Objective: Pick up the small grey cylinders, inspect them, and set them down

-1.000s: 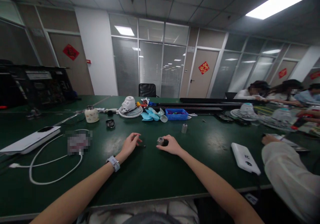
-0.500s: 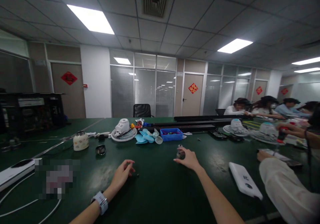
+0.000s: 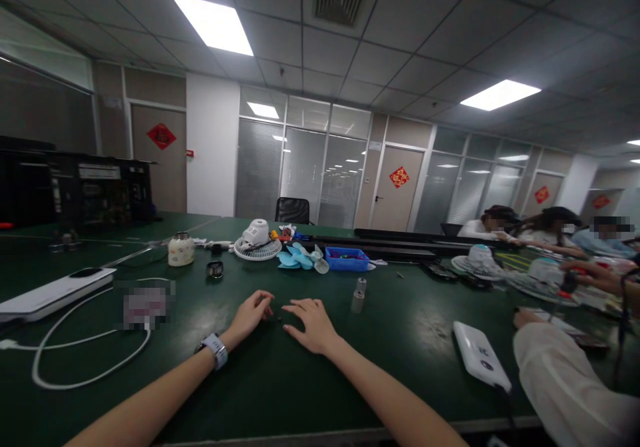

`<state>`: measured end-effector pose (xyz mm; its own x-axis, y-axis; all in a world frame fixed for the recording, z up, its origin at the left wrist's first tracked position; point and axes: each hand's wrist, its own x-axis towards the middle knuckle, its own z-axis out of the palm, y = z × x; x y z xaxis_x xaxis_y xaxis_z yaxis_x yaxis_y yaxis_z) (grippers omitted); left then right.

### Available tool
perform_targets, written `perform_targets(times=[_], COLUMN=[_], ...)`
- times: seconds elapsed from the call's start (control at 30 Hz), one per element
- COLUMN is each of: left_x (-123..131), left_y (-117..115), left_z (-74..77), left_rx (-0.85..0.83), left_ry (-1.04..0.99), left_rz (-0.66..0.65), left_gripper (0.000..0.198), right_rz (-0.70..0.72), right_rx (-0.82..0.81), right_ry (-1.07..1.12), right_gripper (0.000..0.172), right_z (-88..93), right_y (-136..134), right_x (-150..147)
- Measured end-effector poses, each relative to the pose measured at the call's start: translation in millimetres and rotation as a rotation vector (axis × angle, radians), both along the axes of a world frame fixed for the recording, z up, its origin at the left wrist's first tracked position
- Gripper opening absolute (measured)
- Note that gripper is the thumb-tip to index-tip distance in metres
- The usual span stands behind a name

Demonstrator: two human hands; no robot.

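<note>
My left hand (image 3: 251, 314), with a watch on the wrist, rests on the green table (image 3: 280, 380). Its fingers are curled, their tips pinched together. A tiny dark part (image 3: 279, 318) lies on the table just right of those fingertips. My right hand (image 3: 311, 324) lies flat beside it with the fingers spread and holds nothing. A small grey metal cylinder (image 3: 358, 296) stands upright a hand's width right of and beyond my right hand, with a smaller piece on top of it.
Further back are a cream jar (image 3: 181, 249), a dark ring (image 3: 215, 270), a white fan grille (image 3: 257, 242), light blue fan blades (image 3: 300, 259) and a blue tray (image 3: 347, 258). A white box with a cable (image 3: 55, 292) lies left, a white power bank (image 3: 479, 354) right. A co-worker's sleeve (image 3: 565, 380) is right.
My right hand let go of the grey metal piece, left it by the cylinder further out, and came back flat beside my left hand. The camera tilted up.
</note>
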<state>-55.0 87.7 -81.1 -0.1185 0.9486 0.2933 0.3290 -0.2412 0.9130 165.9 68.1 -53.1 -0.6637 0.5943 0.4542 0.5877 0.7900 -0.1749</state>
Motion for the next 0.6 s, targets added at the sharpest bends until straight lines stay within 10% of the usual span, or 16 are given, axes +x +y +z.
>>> perform_targets(times=[0.6], left_x=[8.5], left_y=[-16.7], left_z=[14.7], left_rx=[-0.012], left_ry=[0.015], left_rz=[-0.002], left_gripper=[0.038], right_rz=[0.045], right_rx=[-0.028], right_ry=[0.037], right_gripper=[0.020], right_z=[-13.4], right_y=[25.3], right_x=[-22.9])
